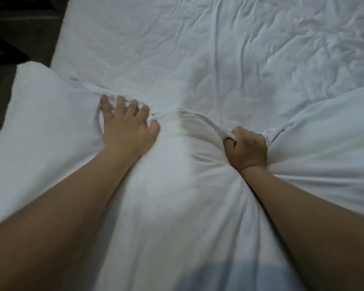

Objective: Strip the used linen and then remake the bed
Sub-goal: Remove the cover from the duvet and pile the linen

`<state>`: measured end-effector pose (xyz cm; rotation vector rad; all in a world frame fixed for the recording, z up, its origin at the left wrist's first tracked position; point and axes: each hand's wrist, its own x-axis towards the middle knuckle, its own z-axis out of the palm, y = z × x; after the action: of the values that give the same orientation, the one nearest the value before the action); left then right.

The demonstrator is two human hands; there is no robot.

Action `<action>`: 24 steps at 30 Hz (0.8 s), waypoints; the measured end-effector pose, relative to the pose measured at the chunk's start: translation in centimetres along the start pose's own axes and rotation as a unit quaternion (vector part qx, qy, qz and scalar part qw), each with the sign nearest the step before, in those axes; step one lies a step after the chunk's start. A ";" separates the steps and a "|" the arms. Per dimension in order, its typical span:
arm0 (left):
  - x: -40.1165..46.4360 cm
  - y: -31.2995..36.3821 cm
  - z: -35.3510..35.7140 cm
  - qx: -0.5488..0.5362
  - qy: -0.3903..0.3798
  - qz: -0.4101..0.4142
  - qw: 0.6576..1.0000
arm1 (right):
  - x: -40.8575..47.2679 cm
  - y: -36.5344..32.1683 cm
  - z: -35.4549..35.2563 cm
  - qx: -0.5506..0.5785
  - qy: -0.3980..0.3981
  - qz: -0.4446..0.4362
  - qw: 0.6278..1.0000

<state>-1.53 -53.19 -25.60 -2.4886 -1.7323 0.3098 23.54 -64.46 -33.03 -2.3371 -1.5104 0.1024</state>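
I'm clamping my right hand (pixel 247 148) on the pillowcase hem (pixel 208 120) at four o'clock, while my left hand (pixel 127 122), fingers spread, is pressing the pillow (pixel 166 185) at nine. I'm judging this as casing work; next I'm needing a firmer two-handed pull over the wrinkled sheet (pixel 219 49).

Bed sheet (pixel 219 49) was plain white, creased. Pillow (pixel 166 196) was white, cream patch near opening. Floor (pixel 19 28) was dark, near black.
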 end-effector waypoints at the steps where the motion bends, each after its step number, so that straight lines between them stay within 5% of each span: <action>1: 0.4 1.5 -0.8 -0.013 -0.054 -0.031 0.998 | -0.1 -0.4 -1.2 -0.008 -0.021 -0.003 1.000; 3: 0.6 6.9 -3.4 -0.075 -0.090 -0.067 0.991 | -0.6 0.4 -4.6 -0.036 -0.055 -0.035 0.997; 6: -1.6 14.7 -6.4 -0.188 -0.005 0.035 0.982 | -2.5 7.3 -12.3 -0.147 0.010 -0.077 0.986; 8: -3.4 19.3 -7.2 -0.182 -0.018 0.153 0.971 | -4.2 14.3 -18.3 -0.192 0.009 0.046 0.980; 10: -4.8 23.9 -7.2 -0.152 -0.073 0.235 0.957 | -6.4 19.4 -22.3 -0.179 -0.071 0.218 0.957; 17: -3.1 31.2 -6.0 -0.189 -0.030 0.183 0.964 | -7.9 24.2 -18.8 -0.022 -0.069 0.393 0.917; 21: -2.4 34.5 -8.9 -0.252 0.122 0.186 0.942 | -8.9 26.9 -17.9 0.032 -0.046 0.401 0.914; 24: -0.5 35.7 -6.9 -0.236 0.059 0.158 0.957 | -7.5 28.1 -17.0 0.016 -0.034 0.406 0.913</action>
<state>32.50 -65.88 -25.65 -3.0460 -1.4949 -0.2657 48.94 -85.83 -27.44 -2.7897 -0.4534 0.4083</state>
